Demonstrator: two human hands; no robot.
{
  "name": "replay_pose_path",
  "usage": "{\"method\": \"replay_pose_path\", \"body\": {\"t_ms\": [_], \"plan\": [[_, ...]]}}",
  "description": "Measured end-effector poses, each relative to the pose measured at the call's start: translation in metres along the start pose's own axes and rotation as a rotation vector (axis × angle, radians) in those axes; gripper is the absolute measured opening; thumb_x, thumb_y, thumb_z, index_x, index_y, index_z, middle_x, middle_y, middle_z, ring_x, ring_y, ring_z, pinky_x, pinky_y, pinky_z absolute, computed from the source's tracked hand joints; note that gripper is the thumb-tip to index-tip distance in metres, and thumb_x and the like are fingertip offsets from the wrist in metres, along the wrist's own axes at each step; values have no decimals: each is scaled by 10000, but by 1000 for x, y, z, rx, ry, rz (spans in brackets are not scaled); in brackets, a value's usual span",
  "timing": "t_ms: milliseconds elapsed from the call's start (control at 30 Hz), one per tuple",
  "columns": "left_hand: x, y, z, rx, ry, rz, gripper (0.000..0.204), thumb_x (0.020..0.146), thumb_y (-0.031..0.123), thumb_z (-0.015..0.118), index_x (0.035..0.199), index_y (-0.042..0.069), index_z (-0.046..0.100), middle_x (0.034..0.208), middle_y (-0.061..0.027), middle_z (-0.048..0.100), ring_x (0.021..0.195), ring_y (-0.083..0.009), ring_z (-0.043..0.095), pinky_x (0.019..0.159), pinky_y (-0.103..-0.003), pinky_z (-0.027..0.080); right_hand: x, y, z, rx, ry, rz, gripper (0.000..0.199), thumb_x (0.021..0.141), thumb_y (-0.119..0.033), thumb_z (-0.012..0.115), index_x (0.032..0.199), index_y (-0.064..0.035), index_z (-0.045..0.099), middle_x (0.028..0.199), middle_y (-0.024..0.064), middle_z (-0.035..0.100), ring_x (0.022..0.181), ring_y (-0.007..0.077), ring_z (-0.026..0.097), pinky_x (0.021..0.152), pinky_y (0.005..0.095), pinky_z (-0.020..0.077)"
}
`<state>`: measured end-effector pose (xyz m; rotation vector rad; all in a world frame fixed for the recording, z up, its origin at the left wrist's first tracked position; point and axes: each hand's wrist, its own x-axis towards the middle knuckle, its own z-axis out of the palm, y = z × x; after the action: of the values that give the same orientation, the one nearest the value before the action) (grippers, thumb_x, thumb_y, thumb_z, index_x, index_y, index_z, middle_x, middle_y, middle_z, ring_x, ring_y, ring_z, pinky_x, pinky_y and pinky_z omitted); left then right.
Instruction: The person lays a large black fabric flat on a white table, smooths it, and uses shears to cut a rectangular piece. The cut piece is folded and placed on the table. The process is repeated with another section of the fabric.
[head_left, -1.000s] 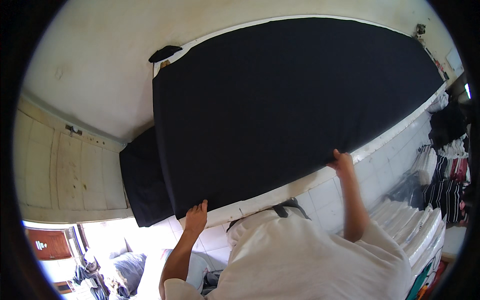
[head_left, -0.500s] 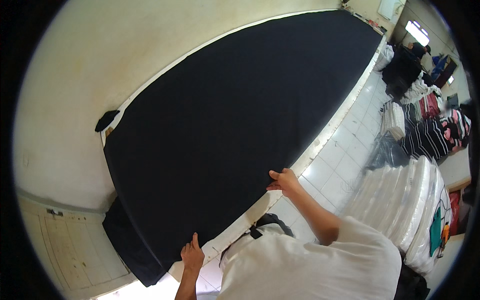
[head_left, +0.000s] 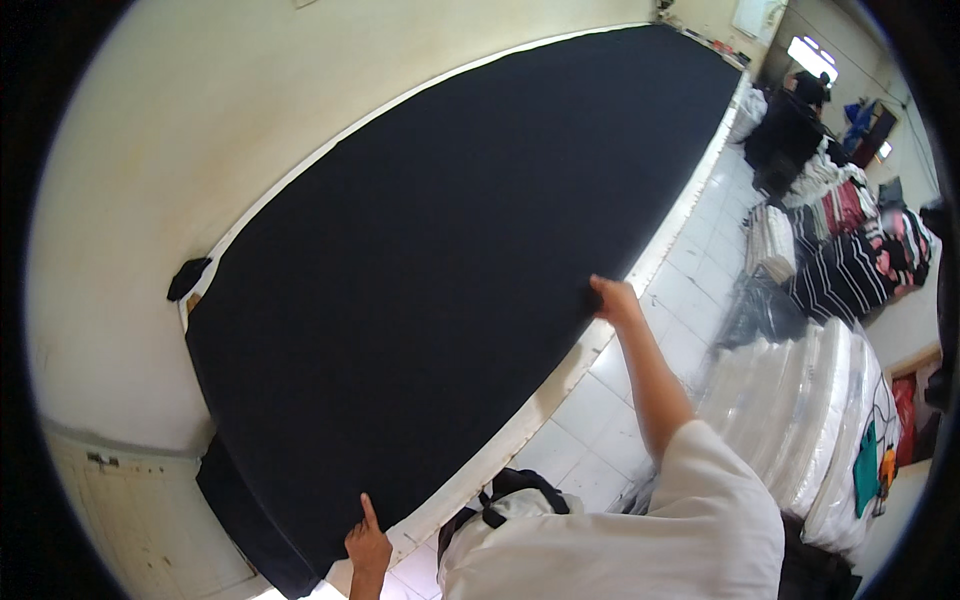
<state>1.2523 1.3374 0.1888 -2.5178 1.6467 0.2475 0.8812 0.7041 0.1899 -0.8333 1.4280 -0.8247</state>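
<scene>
A wide sheet of plain black cloth (head_left: 430, 270) lies spread over the long worktop (head_left: 500, 440) in my view, covering nearly all of its top and leaving a pale strip bare along both long sides. At the near left end I see black fabric (head_left: 240, 520) hanging down past the edge.

I have the two hands well apart on the near side of the sheet. The right hand (head_left: 617, 303) is clamped on the cloth's edge, thumb uppermost, with a bit of fabric gathered at its grip. The left hand (head_left: 370, 548) rests at the near corner with its index finger stretched out along the cloth and the others curled; I cannot tell whether they pinch anything.

Beyond the sheet, I make out a small black cloth piece (head_left: 188, 278) at the worktop's far left corner, against the cream wall (head_left: 200, 130). Below that wall stands a pale wooden panel (head_left: 140, 510). On my right, past the white tiled floor (head_left: 570, 440), I see white stacks in clear plastic (head_left: 780, 400), a pile of black-and-white striped fabric (head_left: 848, 275) and a teal cloth (head_left: 866, 468) beside something orange (head_left: 887, 465).
</scene>
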Motion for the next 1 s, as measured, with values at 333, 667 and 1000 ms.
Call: {"method": "replay_pose_path", "body": {"t_ms": [333, 667, 1000], "plan": [[2, 3, -14, 41, -81, -41, 1105, 781, 17, 775, 1692, -97, 161, 826, -191, 738, 699, -341, 744, 695, -411, 609, 163, -4, -69, 102, 163, -35, 601, 942, -193, 825, 1358, 173, 591, 1209, 252, 710, 1039, 374, 724, 705, 525, 638], [0, -1, -22, 13, -31, -44, 1096, 731, 20, 748, 1689, -72, 224, 825, -152, 740, 683, -314, 737, 664, -421, 611, 156, -98, -47, -678, 874, -53, 585, 978, -239, 714, 1491, 4, 572, 1454, 227, 669, 1299, 419, 678, 1087, 577, 533], [-28, -20, -12, 127, 118, -183, 990, 712, 44, 789, 1640, 38, 446, 1020, -103, 604, 979, -312, 617, 867, -441, 523, 55, -47, 24, -1325, 643, -309, 686, 1148, -481, 344, 1698, -70, 347, 1782, 228, 245, 1647, 453, 209, 1284, 710, 130]]}}
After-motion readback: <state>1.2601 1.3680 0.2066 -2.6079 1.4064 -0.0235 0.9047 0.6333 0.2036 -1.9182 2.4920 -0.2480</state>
